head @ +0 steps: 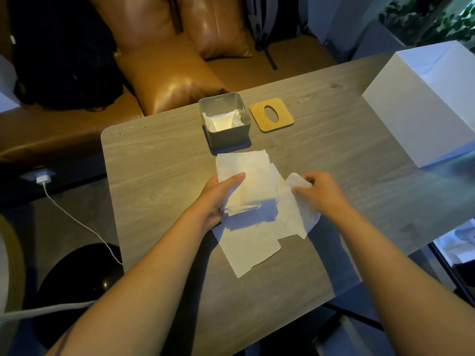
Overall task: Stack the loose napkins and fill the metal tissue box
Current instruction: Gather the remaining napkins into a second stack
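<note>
Pinching a single loose napkin (295,201) by its upper corner, the right hand (318,191) has its fingers curled tight on the paper. The left hand (218,196) grips the gathered stack (246,181), thumb on top, remaining fingers apparently underneath, though they are hidden. The pinched sheet lies just right of the stack and touches it, so the right hand is nearer. More loose sheets (249,247) lie flat on the surface (159,163) below both hands. The metal tissue box (225,136) stands open directly beyond the stack, partly filled, its wooden lid (271,118) just beside it to the right.
</note>
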